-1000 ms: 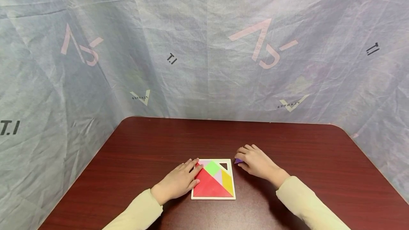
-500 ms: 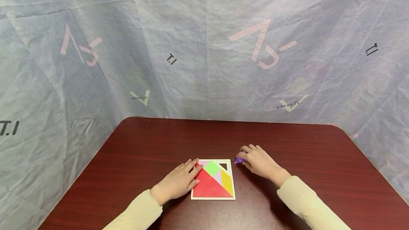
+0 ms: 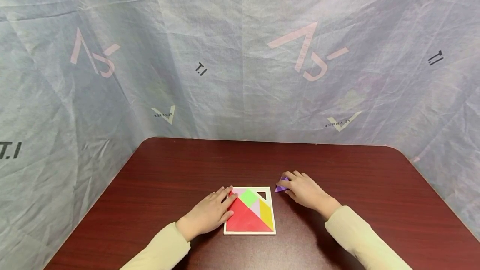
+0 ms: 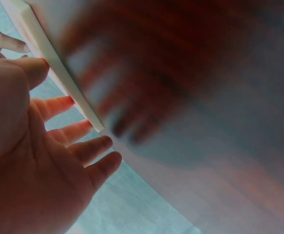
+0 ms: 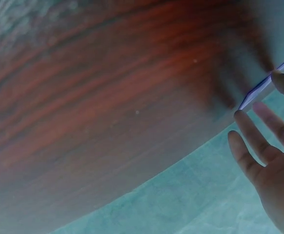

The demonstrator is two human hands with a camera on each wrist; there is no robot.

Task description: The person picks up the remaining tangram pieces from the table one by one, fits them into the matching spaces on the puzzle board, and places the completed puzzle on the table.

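A square tangram tray (image 3: 250, 233) with a white rim lies on the table. In it are red (image 3: 245, 218), green (image 3: 248, 197), yellow (image 3: 266, 215) and pale pink (image 3: 256, 208) pieces. At its upper right corner shows a dark triangular gap (image 3: 263, 195). My left hand (image 3: 206, 215) rests on the tray's left side, fingers spread over the rim. Just right of the tray, my right hand (image 3: 308, 190) holds a purple triangle tangram piece (image 3: 278, 189) between thumb and fingers. In the right wrist view, the purple piece appears edge-on, low over the table.
The dark red wooden table (image 3: 210, 161) extends around the tray, its far edge rounded at the corners. A grey printed cloth (image 3: 225, 95) hangs behind and at both sides.
The right hand's fingers have shifted slightly right and back on the purple piece, so more of it shows. The left hand and the tray have stayed in place.
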